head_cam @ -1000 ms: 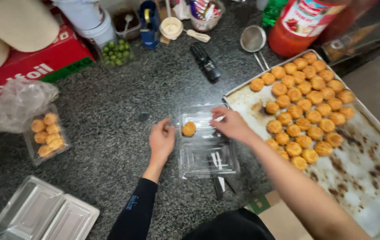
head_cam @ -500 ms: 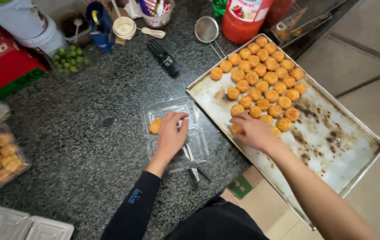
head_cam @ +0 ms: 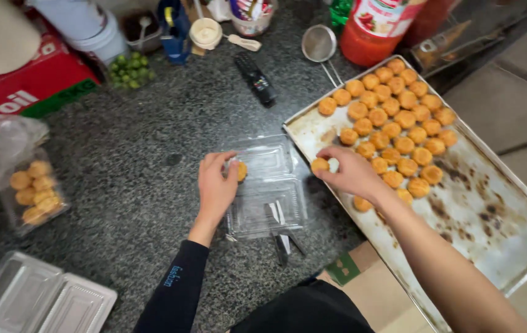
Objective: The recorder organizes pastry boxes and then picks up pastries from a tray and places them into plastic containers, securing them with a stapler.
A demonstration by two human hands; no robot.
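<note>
pastry (head_cam: 319,164) pinched in right hand (head_cam: 353,172) fingers

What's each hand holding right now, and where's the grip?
Right hand pinches one round golden pastry by its edge. Left hand rests on the clear clamshell container's left edge, holding nothing.

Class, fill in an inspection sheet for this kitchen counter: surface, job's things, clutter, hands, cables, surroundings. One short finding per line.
Surface: dark speckled stone counter.
Job's things: open clear clamshell box with one pastry inside; baking tray of golden pastries.
Clutter: filled pastry box, empty boxes, remote control, strainer, red bottle, green fruits.
Hands: left hand steadies the clamshell; right hand pinches a pastry.
Cables: nothing seen.
Surroundings: tiled floor, cardboard box.
</note>
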